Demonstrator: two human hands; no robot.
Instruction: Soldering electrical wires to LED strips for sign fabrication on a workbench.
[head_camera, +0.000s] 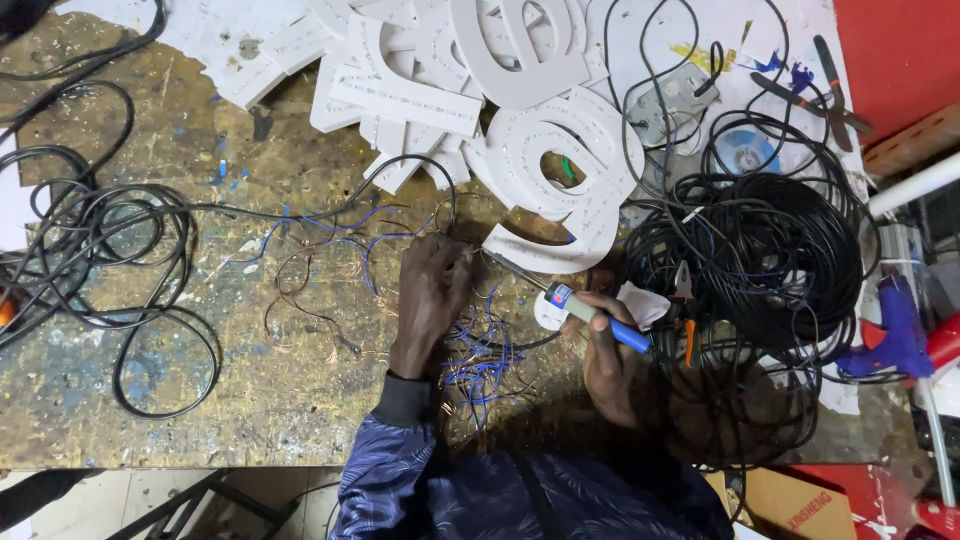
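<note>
My right hand grips a soldering iron with a blue handle, its metal tip pointing up-left toward my other hand. My left hand is closed on thin wires at the bench top, right where the iron's tip ends. Loose blue and copper wire strands lie tangled between both hands. A white curved letter piece rests just beyond the iron's tip.
A worn wooden bench carries a pile of white cut-out letters, a big coil of black cable at right, more black cable at left, pliers and a blue glue gun.
</note>
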